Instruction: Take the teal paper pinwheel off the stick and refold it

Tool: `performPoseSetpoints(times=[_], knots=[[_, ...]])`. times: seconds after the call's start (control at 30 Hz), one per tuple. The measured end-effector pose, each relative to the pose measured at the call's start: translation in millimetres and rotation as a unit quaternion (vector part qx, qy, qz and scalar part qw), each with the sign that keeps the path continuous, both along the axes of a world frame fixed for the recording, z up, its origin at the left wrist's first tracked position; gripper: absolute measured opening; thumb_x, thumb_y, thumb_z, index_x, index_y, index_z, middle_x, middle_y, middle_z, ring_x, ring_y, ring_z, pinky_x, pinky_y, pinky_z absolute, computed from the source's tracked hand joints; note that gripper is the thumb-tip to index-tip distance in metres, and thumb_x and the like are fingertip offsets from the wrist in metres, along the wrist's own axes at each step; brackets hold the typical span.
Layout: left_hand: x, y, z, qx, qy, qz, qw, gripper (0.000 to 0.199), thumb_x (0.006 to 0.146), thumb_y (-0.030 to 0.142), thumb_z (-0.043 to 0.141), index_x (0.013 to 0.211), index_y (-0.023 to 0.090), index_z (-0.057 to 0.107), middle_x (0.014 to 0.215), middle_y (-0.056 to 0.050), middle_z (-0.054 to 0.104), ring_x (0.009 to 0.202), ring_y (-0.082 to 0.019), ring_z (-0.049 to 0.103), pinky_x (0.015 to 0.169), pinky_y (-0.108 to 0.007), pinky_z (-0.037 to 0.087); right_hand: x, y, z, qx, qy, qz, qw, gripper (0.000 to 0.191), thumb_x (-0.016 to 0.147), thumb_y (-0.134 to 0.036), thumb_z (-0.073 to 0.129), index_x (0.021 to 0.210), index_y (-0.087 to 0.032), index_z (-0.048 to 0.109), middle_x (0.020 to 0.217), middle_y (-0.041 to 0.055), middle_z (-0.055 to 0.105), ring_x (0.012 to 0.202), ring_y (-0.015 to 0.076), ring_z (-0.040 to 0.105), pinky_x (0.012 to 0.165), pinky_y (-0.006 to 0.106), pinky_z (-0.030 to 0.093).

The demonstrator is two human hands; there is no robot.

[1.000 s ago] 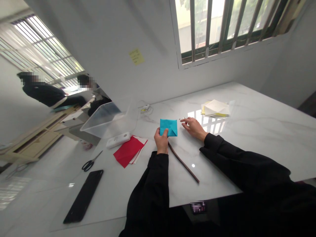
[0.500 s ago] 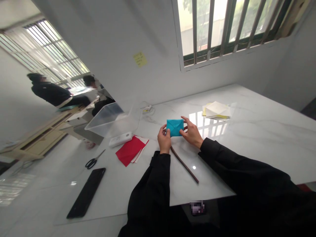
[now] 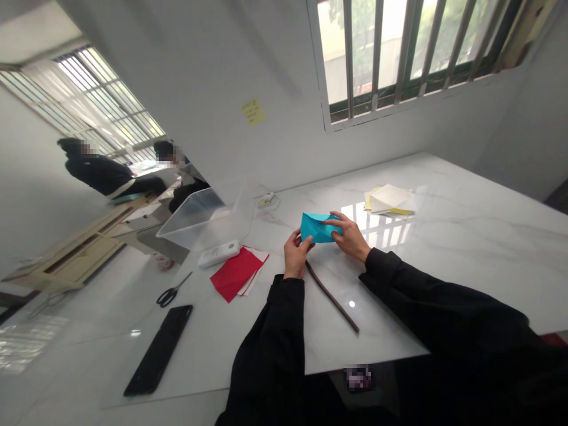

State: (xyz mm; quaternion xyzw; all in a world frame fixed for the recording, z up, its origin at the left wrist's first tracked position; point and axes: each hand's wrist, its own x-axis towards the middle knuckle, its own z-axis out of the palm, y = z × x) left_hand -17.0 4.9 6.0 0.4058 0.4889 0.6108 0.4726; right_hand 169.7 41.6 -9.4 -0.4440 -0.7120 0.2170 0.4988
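Observation:
Both hands hold a folded piece of blue paper [image 3: 316,228] just above the white marble table [image 3: 470,266]. My left hand [image 3: 297,255] pinches its lower left end, and my right hand [image 3: 350,236] grips its right end, with the fingers partly covering it. The paper is bent and tilted, with a fold visible along it. Below my hands, a thin brown strip [image 3: 331,297] lies on the table, its upper end hidden near my left sleeve.
To the left lie red paper on white sheets [image 3: 234,274], a white power bank [image 3: 219,254], scissors [image 3: 173,291] and a black phone [image 3: 158,350]. A clear plastic box [image 3: 199,219] and a pale paper stack [image 3: 389,199] stand farther back. Two people [image 3: 95,174] sit at the far left.
The blue paper has gone from a flat, neat rectangle to a looser, bent shape, tilted between my hands. My hands have moved slightly apart. The camera has shifted a little.

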Motion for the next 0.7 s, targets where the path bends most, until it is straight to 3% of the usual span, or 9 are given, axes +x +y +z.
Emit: performPoseSetpoints(times=[0.1,0.2,0.37,0.5,0.57,0.7], knots=[[-2,-1,1.7,0.006,0.014,-0.041,0.999,0.076,0.058,0.038,0.096,0.124,0.015,0.068,0.102,-0.009,0.077,0.09,-0.02,0.072,0.086,-0.035,0.059,9,8,1.6,-0.014,0.025,0.003,1.0,0.065,0.077,-0.009,0.056,0.138,-0.024,0.073,0.141,0.0085,0.069,0.13,0.03,0.065,0.118,0.045,0.048],[-2,-2,3.1,0.02,0.036,-0.066,0.997,0.08,0.057,0.038,0.098,0.127,0.015,0.067,0.104,-0.011,0.078,0.089,-0.021,0.073,0.087,-0.035,0.058,19,13,5.4,-0.058,0.061,0.003,0.996,0.063,0.081,-0.015,0.057,0.142,-0.025,0.071,0.137,0.0061,0.073,0.127,0.0291,0.066,0.115,0.045,0.05],[-3,-2,3.7,0.008,0.076,-0.06,0.995,0.079,0.067,0.053,0.091,0.13,0.014,0.065,0.096,-0.01,0.078,0.079,-0.019,0.07,0.07,-0.029,0.055,24,16,9.8,-0.118,0.12,0.085,0.982,0.054,0.086,-0.03,0.064,0.139,-0.022,0.072,0.13,0.0066,0.076,0.115,0.028,0.069,0.105,0.044,0.054],[-4,-3,6.0,0.027,0.093,-0.007,0.995,0.087,0.073,0.047,0.087,0.148,0.021,0.051,0.093,-0.006,0.074,0.074,-0.016,0.067,0.066,-0.026,0.054,20,11,15.5,-0.214,0.213,0.118,0.946,0.059,0.08,-0.029,0.067,0.139,-0.023,0.072,0.108,0.0054,0.077,0.079,0.0178,0.065,0.077,0.034,0.06],[-3,-4,8.7,0.052,0.097,0.014,0.994,0.089,0.075,0.039,0.085,0.153,0.027,0.045,0.1,-0.005,0.072,0.075,-0.015,0.067,0.068,-0.026,0.056,18,8,19.0,-0.261,0.269,0.127,0.918,0.062,0.077,-0.026,0.069,0.139,-0.025,0.071,0.103,0.0037,0.074,0.071,0.0137,0.061,0.07,0.03,0.059],[0,-7,14.0,0.075,0.083,0.005,0.994,0.061,0.077,0.033,0.08,0.133,0.027,0.058,0.114,-0.008,0.071,0.083,-0.016,0.068,0.068,-0.024,0.056,16,5,23.5,-0.298,0.328,0.133,0.887,0.061,0.071,-0.019,0.069,0.131,-0.027,0.073,0.097,0.0011,0.068,0.072,0.0114,0.06,0.067,0.025,0.057]])
